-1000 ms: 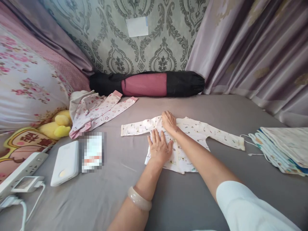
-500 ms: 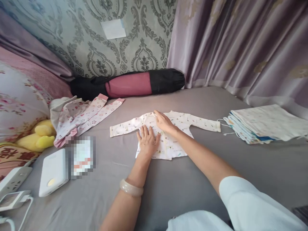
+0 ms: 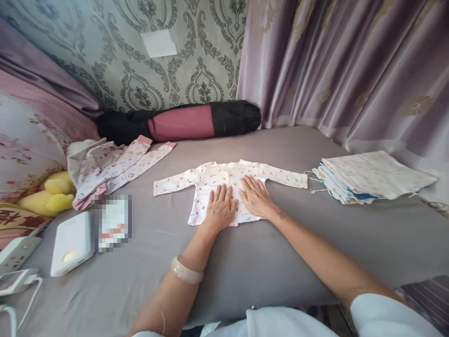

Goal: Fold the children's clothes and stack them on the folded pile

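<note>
With the fingers (image 3: pixel 223 191) of our left hand (image 3: pixel 220 208) and right hand (image 3: pixel 257 198) outstretched flat, gripping nothing, on the small shirt (image 3: pixel 214 174) beneath them, we could drag it into creases if the 2 pushed sideways with unequal pressure.

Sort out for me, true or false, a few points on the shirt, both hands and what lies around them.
1. The left hand lies on the shirt. True.
2. The cloth stack is at the right of the picture. True.
3. The right hand is on the cloth stack. False: it lies on the shirt, fingers extended.
4. The sleeves are folded over the shirt's front. False: they stretch out to either side.
5. The bracelet is on the left forearm. True.
6. The white device is between the hands. False: it is at the left of the picture, apart from both.
</note>
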`<state>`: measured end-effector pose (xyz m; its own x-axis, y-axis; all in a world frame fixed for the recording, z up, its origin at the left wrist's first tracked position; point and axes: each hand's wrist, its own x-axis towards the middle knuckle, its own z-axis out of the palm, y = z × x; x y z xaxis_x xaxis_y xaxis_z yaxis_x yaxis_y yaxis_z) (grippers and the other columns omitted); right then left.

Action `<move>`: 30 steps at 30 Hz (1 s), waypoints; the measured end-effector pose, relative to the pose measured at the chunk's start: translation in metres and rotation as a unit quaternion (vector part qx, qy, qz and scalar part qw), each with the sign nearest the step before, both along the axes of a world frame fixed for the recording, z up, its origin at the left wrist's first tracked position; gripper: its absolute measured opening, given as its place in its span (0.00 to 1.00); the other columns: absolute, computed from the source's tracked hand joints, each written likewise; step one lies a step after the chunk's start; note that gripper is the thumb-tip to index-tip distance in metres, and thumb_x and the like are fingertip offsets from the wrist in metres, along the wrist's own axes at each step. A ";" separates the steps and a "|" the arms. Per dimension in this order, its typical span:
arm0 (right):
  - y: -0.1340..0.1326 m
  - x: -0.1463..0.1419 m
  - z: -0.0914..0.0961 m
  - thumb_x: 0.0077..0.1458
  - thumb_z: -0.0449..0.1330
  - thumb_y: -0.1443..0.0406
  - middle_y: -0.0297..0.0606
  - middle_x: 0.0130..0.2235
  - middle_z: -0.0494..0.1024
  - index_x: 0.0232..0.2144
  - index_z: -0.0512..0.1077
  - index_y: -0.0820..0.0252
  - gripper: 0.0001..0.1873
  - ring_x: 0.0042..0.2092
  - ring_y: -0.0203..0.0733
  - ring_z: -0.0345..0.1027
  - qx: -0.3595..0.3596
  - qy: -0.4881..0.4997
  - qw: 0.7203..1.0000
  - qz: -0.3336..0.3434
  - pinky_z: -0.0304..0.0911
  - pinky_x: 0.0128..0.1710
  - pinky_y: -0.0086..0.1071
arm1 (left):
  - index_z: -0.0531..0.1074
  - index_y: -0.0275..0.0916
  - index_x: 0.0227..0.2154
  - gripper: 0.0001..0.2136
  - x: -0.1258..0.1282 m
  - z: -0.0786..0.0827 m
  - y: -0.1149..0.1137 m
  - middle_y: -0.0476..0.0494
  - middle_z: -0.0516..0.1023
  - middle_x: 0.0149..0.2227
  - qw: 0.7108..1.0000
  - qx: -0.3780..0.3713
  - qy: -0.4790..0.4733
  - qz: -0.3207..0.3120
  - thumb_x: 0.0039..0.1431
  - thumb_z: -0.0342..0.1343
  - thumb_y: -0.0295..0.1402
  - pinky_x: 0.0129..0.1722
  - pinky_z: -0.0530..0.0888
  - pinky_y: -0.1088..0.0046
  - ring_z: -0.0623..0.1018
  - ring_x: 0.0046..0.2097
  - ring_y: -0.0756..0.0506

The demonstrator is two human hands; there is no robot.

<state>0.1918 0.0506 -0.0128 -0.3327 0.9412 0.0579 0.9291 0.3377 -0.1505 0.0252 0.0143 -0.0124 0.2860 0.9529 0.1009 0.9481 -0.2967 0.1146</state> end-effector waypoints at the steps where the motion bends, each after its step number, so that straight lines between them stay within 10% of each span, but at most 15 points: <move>1: 0.000 0.000 -0.002 0.67 0.36 0.56 0.47 0.69 0.47 0.67 0.50 0.70 0.33 0.70 0.49 0.35 0.005 -0.001 1.000 0.000 0.33 0.68 0.47 | 0.55 0.34 0.65 0.27 0.000 0.000 0.000 0.34 0.54 0.67 1.000 -0.001 0.002 0.001 0.68 0.37 0.42 0.65 0.55 0.51 0.54 0.68 0.37; 18: -0.048 -0.025 0.014 0.67 0.37 0.53 0.46 0.70 0.41 0.67 0.48 0.69 0.34 0.70 0.46 0.32 -0.035 0.024 0.991 0.125 0.34 0.68 0.50 | 0.59 0.28 0.62 0.24 -0.016 0.004 0.000 0.29 0.59 0.65 0.996 0.006 -0.019 0.085 0.68 0.39 0.36 0.64 0.57 0.52 0.56 0.68 0.36; 30: -0.033 0.000 0.021 0.67 0.36 0.53 0.46 0.70 0.40 0.67 0.49 0.67 0.34 0.70 0.47 0.30 -0.017 0.055 0.997 0.055 0.30 0.68 0.50 | 0.59 0.27 0.62 0.27 -0.042 -0.002 0.012 0.28 0.56 0.66 0.988 0.052 -0.016 0.141 0.67 0.39 0.40 0.65 0.55 0.50 0.53 0.68 0.34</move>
